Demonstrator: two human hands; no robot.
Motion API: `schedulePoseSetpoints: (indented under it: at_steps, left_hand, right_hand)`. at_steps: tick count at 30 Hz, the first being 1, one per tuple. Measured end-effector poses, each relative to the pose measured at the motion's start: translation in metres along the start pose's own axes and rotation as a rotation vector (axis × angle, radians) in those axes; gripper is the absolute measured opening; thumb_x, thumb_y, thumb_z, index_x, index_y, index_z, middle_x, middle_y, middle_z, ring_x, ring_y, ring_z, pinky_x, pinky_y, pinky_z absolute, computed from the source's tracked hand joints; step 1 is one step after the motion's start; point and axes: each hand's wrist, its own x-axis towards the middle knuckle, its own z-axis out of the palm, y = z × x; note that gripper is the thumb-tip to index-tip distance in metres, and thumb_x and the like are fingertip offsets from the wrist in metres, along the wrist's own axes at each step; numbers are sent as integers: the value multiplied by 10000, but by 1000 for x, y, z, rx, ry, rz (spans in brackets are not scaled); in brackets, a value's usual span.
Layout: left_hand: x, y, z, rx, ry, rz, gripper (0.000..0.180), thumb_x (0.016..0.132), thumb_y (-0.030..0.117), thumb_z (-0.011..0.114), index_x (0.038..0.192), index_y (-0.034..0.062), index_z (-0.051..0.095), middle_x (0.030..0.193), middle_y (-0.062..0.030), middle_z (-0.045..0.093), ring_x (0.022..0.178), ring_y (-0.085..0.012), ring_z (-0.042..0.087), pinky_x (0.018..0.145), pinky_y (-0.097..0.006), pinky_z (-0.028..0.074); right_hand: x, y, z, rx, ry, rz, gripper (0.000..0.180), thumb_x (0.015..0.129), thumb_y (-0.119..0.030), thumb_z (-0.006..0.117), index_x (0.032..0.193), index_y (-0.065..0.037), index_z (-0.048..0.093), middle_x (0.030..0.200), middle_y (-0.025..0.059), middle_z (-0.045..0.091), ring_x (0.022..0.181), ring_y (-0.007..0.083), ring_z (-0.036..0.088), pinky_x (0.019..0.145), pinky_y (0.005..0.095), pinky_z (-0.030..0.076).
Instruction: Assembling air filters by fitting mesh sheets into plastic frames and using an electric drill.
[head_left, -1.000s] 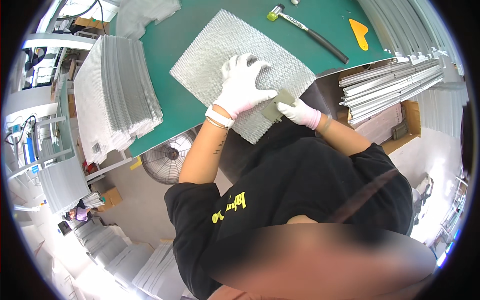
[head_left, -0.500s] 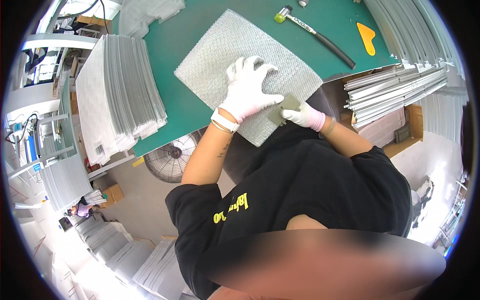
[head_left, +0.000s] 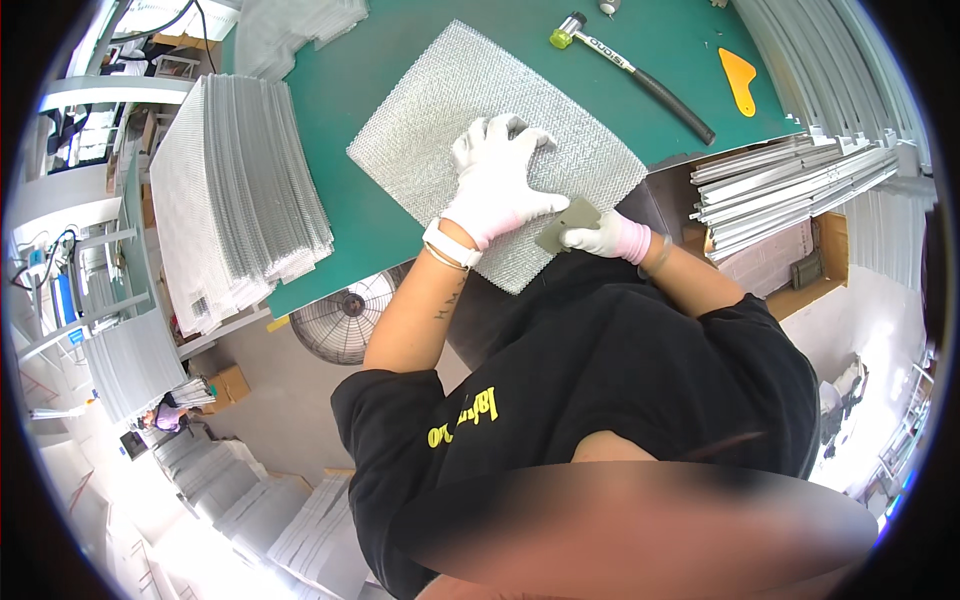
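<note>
A silvery metal mesh sheet (head_left: 430, 110) lies turned at an angle on the green table, its near corner reaching past the table's edge towards my body. My left hand (head_left: 500, 180), in a white glove, rests on the mesh with its fingers spread. Close to its thumb, my right hand (head_left: 605, 238), also gloved, is closed on a flat olive-grey plate (head_left: 570, 222). That plate is at the mesh's near right edge. The fingers under it are hidden.
On the green table (head_left: 330, 160) lie a rubber mallet (head_left: 640, 75) and a yellow scraper (head_left: 738, 80). A tall stack of mesh sheets (head_left: 250, 180) stands at the left. Metal strips (head_left: 790, 180) are piled at the right. A floor fan (head_left: 345, 315) sits below the table's edge.
Both hands stay almost where they were. The olive-grey plate in my right hand has shifted and tilted very slightly at the mesh edge.
</note>
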Motion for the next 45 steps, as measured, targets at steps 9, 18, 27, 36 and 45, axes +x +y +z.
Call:
schedulePoseSetpoints:
  at_steps: [9,18,27,36,45]
  left_hand:
    - [8,5,-10,39,-141,-75,692,520,443,867,1140,225,652,1299,-141,468,1287,-373,358,1093,-544,255]
    - [12,9,-11,54,-186,-97,684,539,456,864,1139,213,643,1296,-146,461,1288,-381,344,1083,-558,240]
    - [9,-5,-8,38,-133,22,714,521,464,880,1152,220,653,1320,-137,465,1295,-380,337,1089,-540,233]
    - [11,3,-12,24,-169,-21,736,521,433,880,1174,196,638,1299,-157,459,1286,-383,347,1085,-541,239]
    - [4,-10,-6,30,-169,22,670,578,441,852,1167,202,637,1288,-144,467,1276,-378,357,1080,-549,245]
  right_hand:
    - [1,-8,1,24,-37,2,277,914,-267,714,1066,-58,615,895,16,638,822,109,581,742,298,495]
    - [-4,-21,2,32,-92,137,353,951,-238,671,1235,-48,579,1065,32,643,978,116,590,870,321,506]
    - [-7,-30,16,201,33,153,284,981,-284,639,1144,-52,625,999,5,640,899,91,580,800,293,505]
    - [-1,-18,0,31,-122,101,215,965,-267,644,1013,-58,648,839,6,630,801,99,572,738,290,493]
    - [-9,-37,32,194,110,118,207,980,-224,623,1077,-41,634,903,16,647,803,109,597,730,283,505]
